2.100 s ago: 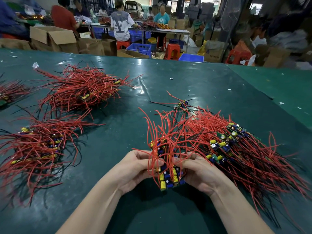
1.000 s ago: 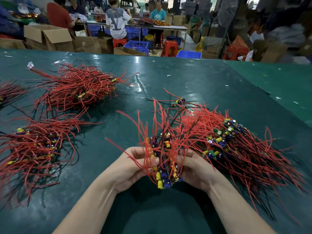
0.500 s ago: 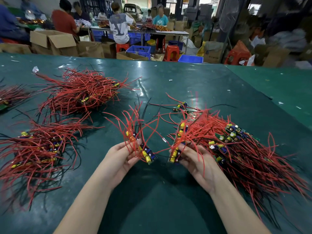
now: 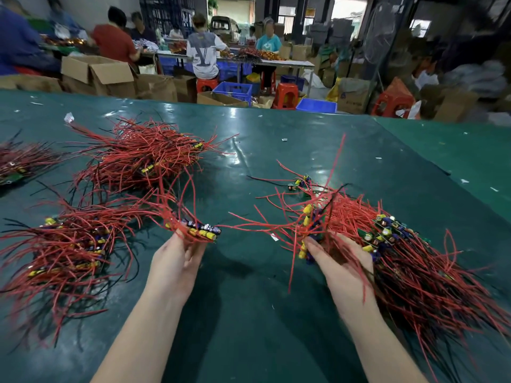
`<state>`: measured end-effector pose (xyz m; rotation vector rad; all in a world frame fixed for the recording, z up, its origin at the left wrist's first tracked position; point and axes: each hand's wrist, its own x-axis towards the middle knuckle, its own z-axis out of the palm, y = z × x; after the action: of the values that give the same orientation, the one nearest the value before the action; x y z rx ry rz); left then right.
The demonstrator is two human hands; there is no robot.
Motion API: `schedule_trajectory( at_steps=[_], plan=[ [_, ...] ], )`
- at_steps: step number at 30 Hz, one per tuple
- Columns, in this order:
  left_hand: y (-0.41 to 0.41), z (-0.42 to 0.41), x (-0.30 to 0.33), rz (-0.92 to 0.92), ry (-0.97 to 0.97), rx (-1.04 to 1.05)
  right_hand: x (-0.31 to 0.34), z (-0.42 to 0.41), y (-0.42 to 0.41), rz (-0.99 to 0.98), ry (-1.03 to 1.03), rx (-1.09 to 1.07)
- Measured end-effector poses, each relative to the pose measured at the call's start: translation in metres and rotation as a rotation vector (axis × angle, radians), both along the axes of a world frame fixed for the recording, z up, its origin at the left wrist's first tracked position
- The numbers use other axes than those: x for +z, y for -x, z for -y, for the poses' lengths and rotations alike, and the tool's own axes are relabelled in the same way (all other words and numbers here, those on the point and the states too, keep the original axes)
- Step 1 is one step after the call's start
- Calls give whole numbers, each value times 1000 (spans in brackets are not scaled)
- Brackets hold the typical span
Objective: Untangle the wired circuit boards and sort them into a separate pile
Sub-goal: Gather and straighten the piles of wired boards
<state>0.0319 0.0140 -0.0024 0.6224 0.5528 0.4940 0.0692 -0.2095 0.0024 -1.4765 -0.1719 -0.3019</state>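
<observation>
My left hand [image 4: 177,261] holds a small bunch of circuit boards [image 4: 201,230] with yellow and blue parts and long red wires, lifted just right of the near left pile [image 4: 72,244]. My right hand [image 4: 340,261] grips another bunch of boards [image 4: 311,225] at the left edge of the big tangled heap [image 4: 414,258] on the right. A few red wires still stretch across the gap between the two bunches. One loose board [image 4: 300,182] lies beyond the heap.
A second sorted pile [image 4: 143,156] lies at the far left on the green table [image 4: 249,313], and another pile [image 4: 19,161] shows at the left edge. Behind the table stand cardboard boxes [image 4: 96,74], blue crates, red stools and seated workers.
One bundle held by both hands has been pulled into two. My left hand has carried its share leftward toward the near left pile; my right hand has moved right, against the heap.
</observation>
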Motion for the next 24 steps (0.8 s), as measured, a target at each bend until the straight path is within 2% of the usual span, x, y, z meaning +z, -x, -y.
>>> schedule_trajectory(
  at_steps=[2, 4, 7, 9, 11, 14, 15, 17, 19, 21, 22, 24],
  plan=[
    [-1, -6, -2, 11, 9, 46, 4, -1, 2, 21, -22, -44],
    [-1, -14, -8, 17, -36, 64, 6, 4, 1, 71, 47, -173],
    [-1, -16, -12, -40, -203, -77, 9, 10, -4, 22, 43, -241],
    [-4, -11, -15, -64, -268, -168, 4, 12, -8, -54, -88, -230],
    [-6, -8, -19, -240, -555, -218, 4, 9, -10, -131, -206, -183],
    [-1, -16, -24, -670, -1296, -185, 4, 4, -7, -244, -274, -81],
    [4, -18, -22, -779, -1450, -148, 4, 3, -6, -280, -293, -47],
    [12, -20, -14, -903, -1563, -72, 3, 0, -5, -340, -345, 31],
    [17, -17, -8, -850, -1603, 82, 5, -3, -1, -421, -400, 104],
    [19, -7, -3, -574, -1563, 141, 6, -6, 2, -465, -464, 190],
    [17, 0, -1, -412, -1488, 60, 6, -8, 3, -479, -493, 239],
    [15, 20, 2, -169, -1266, -237, 7, -12, 5, -508, -531, 310]
  ],
)
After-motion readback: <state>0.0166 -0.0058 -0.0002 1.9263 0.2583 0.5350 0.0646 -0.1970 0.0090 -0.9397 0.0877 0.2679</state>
